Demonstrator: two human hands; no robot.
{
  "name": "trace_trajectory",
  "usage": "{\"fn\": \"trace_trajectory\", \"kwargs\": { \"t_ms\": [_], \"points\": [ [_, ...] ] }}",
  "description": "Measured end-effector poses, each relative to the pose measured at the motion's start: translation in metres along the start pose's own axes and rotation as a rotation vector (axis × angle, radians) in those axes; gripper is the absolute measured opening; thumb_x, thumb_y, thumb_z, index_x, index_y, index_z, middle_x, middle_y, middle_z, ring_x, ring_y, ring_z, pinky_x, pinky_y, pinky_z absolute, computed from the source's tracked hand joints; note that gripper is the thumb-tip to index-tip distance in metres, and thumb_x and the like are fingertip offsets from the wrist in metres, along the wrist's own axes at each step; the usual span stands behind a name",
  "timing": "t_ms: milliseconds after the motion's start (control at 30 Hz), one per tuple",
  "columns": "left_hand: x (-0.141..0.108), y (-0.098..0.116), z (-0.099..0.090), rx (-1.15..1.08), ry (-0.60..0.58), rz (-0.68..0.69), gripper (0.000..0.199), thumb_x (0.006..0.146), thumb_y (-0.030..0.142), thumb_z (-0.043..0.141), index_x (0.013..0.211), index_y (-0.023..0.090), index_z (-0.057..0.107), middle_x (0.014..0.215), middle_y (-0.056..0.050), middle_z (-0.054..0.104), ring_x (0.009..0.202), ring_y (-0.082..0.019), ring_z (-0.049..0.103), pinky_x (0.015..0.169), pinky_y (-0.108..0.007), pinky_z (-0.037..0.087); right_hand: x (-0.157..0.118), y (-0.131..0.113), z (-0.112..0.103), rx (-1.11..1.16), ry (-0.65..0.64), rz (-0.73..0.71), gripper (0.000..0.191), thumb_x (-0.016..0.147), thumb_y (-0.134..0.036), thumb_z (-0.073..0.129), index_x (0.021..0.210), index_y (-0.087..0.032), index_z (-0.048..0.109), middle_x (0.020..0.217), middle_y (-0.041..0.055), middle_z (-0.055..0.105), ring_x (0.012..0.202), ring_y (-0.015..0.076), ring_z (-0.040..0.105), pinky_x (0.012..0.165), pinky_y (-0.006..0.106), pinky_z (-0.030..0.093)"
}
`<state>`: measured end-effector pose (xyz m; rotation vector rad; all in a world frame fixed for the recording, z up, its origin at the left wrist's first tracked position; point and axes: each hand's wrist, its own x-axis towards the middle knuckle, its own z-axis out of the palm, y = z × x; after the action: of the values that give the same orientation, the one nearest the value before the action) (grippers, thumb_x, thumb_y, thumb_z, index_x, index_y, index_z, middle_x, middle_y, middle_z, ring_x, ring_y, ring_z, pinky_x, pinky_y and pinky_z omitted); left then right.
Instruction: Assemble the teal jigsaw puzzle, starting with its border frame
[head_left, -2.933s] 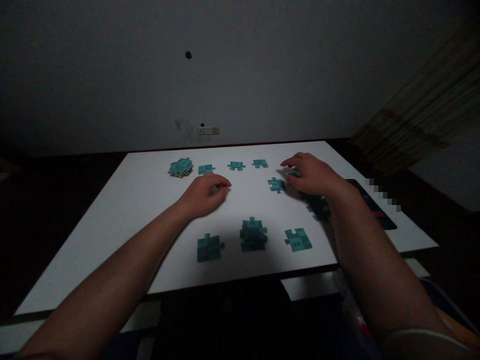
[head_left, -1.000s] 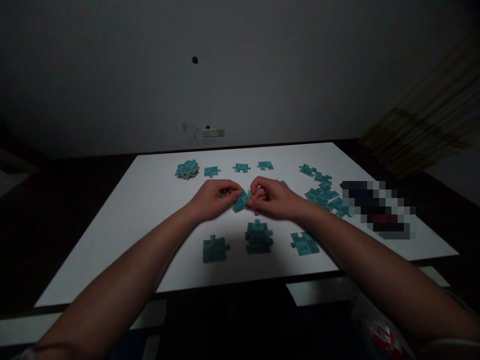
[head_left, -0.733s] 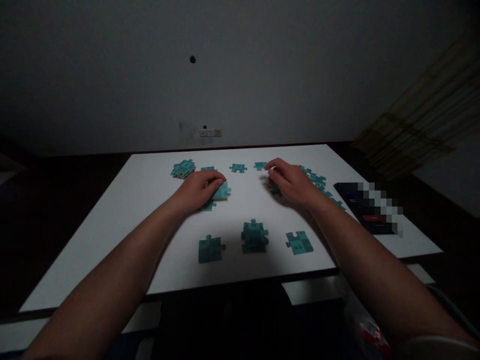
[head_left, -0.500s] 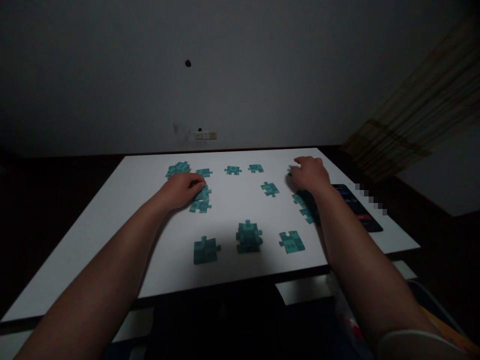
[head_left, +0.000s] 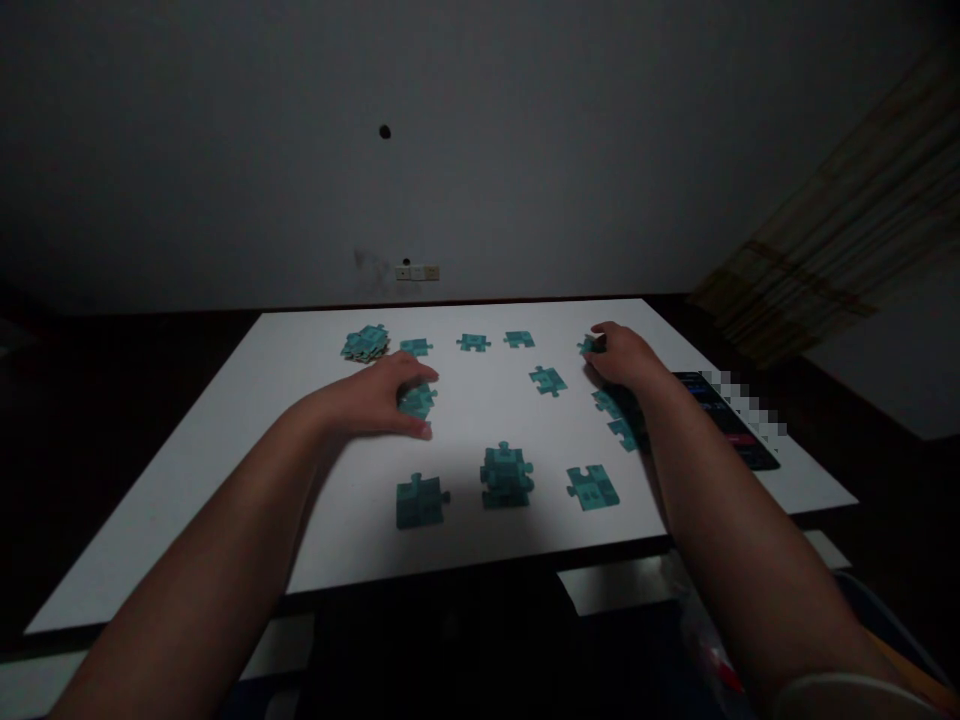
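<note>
My left hand (head_left: 379, 395) is low over the table's left half, thumb and fingers spread apart. Between them lie overlapping teal jigsaw pieces (head_left: 418, 400), partly hidden by the hand. At the far right, my right hand (head_left: 624, 352) has thumb and fingers around the edges of one jigsaw piece (head_left: 587, 345), which is partly covered. Below my right wrist lie two more pieces (head_left: 622, 432), shaded by the arm. Beyond my left hand are a single piece (head_left: 417, 347) and a heaped pile of pieces (head_left: 365, 343).
On the white table (head_left: 187, 490), a stack of pieces (head_left: 506, 475) stands near the front between two pieces, left (head_left: 421, 502) and right (head_left: 593, 487). Farther back lie several single pieces (head_left: 548, 381). A phone (head_left: 731, 425) lies beside my right forearm.
My left hand has opened from a closed pose, uncovering the pile and the pieces between its fingers. My right hand's fingers have come in around the far-right piece. The view has shifted slightly.
</note>
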<state>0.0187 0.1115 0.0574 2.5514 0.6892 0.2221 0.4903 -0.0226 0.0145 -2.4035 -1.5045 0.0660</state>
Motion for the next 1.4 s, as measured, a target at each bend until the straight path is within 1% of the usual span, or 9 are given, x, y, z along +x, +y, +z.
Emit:
{"fn": "trace_trajectory", "kwargs": {
  "t_ms": [100,300,433,500,633,767,1000,1233,1400],
  "points": [
    [-0.004,0.0,-0.003,0.014,-0.109,0.001,0.09,0.076,0.066,0.098,0.151,0.024,0.076,0.15,-0.017,0.069,0.139,-0.039,0.066,0.122,-0.05,0.052,0.0,0.0,0.002,0.079,0.058,0.085,0.069,0.089,-0.029,0.084,0.155,-0.021,0.07,0.145,0.0242,0.079,0.131,0.0457,0.077,0.115,0.063,0.06],
    [0.001,-0.007,0.0,-0.031,-0.067,0.002,0.052,0.092,0.06,0.083,0.128,0.024,0.082,0.13,-0.015,0.074,0.123,-0.034,0.068,0.114,-0.049,0.053,-0.004,-0.007,-0.003,0.242,0.078,0.114,0.078,0.078,-0.024,0.091,0.154,-0.019,0.073,0.133,0.0194,0.085,0.111,0.0374,0.082,0.102,0.051,0.066],
    [0.005,-0.009,0.007,-0.013,0.048,-0.013,0.041,0.093,0.057,0.081,0.117,0.025,0.081,0.12,-0.013,0.077,0.115,-0.034,0.069,0.109,-0.05,0.055,-0.009,-0.02,-0.014,0.295,0.164,0.071,0.053,0.078,-0.027,0.092,0.13,-0.019,0.086,0.117,0.0162,0.087,0.107,0.0364,0.081,0.101,0.05,0.064],
    [0.006,-0.008,0.009,-0.002,0.088,-0.009,0.038,0.094,0.057,0.08,0.114,0.024,0.081,0.119,-0.013,0.077,0.116,-0.034,0.069,0.11,-0.052,0.055,-0.013,-0.033,-0.018,0.474,0.187,0.021,0.039,0.082,-0.033,0.091,0.118,-0.021,0.088,0.11,0.0145,0.088,0.104,0.0346,0.081,0.098,0.049,0.064],
    [0.006,0.0,0.011,0.049,0.145,0.016,0.037,0.096,0.055,0.079,0.114,0.023,0.081,0.121,-0.014,0.077,0.119,-0.037,0.07,0.113,-0.057,0.055,-0.03,-0.073,-0.02,0.993,0.021,-0.072,0.05,0.082,-0.047,0.092,0.125,-0.022,0.085,0.09,0.0079,0.086,0.083,0.0269,0.078,0.076,0.04,0.063],
    [0.005,0.021,0.015,0.062,0.292,0.083,0.037,0.101,0.05,0.074,0.124,0.021,0.08,0.126,-0.017,0.078,0.121,-0.036,0.07,0.113,-0.057,0.055,-0.057,-0.116,-0.016,1.198,-0.181,-0.132,0.042,0.081,-0.046,0.092,0.116,-0.024,0.084,0.091,0.0054,0.084,0.078,0.023,0.076,0.071,0.036,0.061],
    [0.011,0.054,0.036,-0.219,0.204,0.211,0.026,0.11,0.043,0.067,0.113,0.023,0.084,0.104,-0.008,0.082,0.095,-0.023,0.075,0.09,-0.041,0.056,-0.087,-0.143,-0.013,1.184,-0.39,-0.205,0.029,0.086,-0.04,0.089,0.11,-0.026,0.083,0.096,0.0053,0.087,0.088,0.0256,0.08,0.087,0.042,0.065],
    [0.016,0.058,0.042,-0.254,0.16,0.203,0.031,0.111,0.044,0.065,0.108,0.024,0.087,0.096,-0.006,0.082,0.086,-0.02,0.073,0.08,-0.035,0.053,-0.086,-0.144,-0.013,1.082,-0.369,-0.313,0.022,0.089,-0.033,0.087,0.11,-0.025,0.085,0.097,0.006,0.086,0.093,0.0256,0.079,0.087,0.041,0.064],
    [0.016,0.059,0.043,-0.256,0.19,0.173,0.031,0.11,0.043,0.065,0.105,0.022,0.087,0.094,-0.005,0.082,0.084,-0.019,0.072,0.078,-0.033,0.052,-0.09,-0.147,-0.012,1.133,-0.433,-0.27,0.031,0.085,-0.03,0.086,0.115,-0.026,0.083,0.09,0.0025,0.085,0.086,0.0241,0.08,0.081,0.039,0.064]
  ]
}}
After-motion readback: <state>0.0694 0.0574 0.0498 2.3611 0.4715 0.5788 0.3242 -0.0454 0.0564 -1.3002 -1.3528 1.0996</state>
